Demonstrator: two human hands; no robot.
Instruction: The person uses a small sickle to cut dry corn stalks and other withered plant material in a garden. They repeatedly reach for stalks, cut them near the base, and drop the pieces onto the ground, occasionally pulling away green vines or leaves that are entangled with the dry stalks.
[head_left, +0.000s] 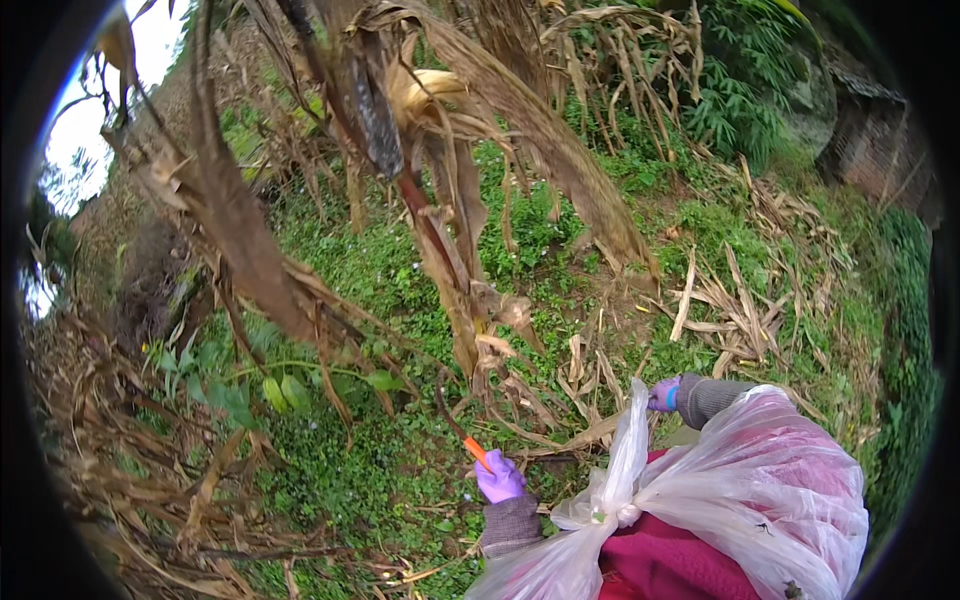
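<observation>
In a purple glove, my left hand (500, 478) is closed around the orange handle of a sickle (478, 452). Its thin, dark, curved blade points up and away, just short of dry leaves at the foot of a brown maize stalk (462, 325). My right hand (663, 394), also gloved in purple with a blue band at the wrist, reaches forward past the plastic and looks curled. What it holds, if anything, is hidden. A clear plastic sheet (760, 480), knotted in front of me, covers my pink clothing.
Dry maize stalks and hanging leaves (230, 220) crowd the left and top. Cut dry stalks (745, 310) lie heaped on the right. Low green weeds (350, 470) cover the ground. A broad withered leaf (560, 160) droops across the middle.
</observation>
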